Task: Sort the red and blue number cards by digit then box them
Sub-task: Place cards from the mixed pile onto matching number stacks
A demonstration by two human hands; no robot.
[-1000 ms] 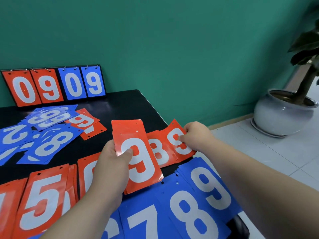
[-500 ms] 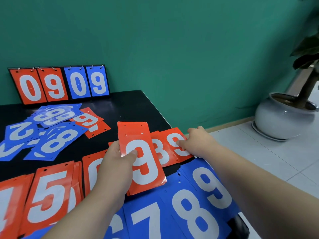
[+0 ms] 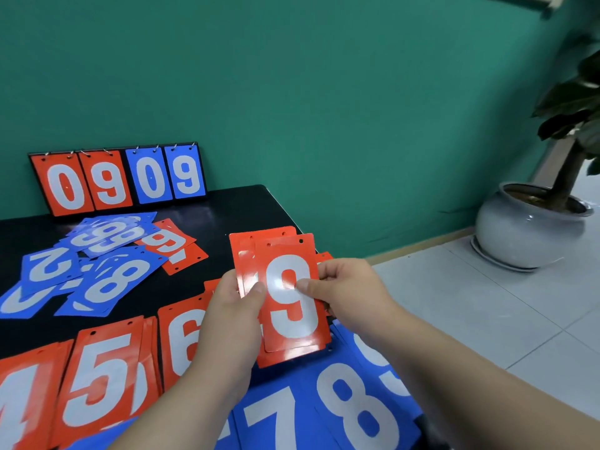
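Above the black table (image 3: 227, 206) I hold a small stack of red 9 cards (image 3: 285, 261). My left hand (image 3: 232, 315) grips the stack's left edge with the thumb on its face. My right hand (image 3: 349, 290) pinches the front red 9 card at its right edge, thumb on the white digit. Red piles showing 4 (image 3: 19, 404), 5 (image 3: 100, 378) and 6 (image 3: 181, 339) lie at the near left. Blue 7 (image 3: 269, 417), 8 (image 3: 360, 407) and 9 (image 3: 373, 355) piles lie in front, partly under my arms.
A flip scoreboard (image 3: 120, 178) reading 0909 leans on the green wall at the back. Loose blue cards (image 3: 94, 271) and red cards (image 3: 175, 248) are scattered on the left. The table's right edge drops to a tiled floor (image 3: 487, 319) with a potted plant (image 3: 532, 222).
My right hand lifted a red 9 card from the table's right side and brought it left onto the front of the stack in my left hand.
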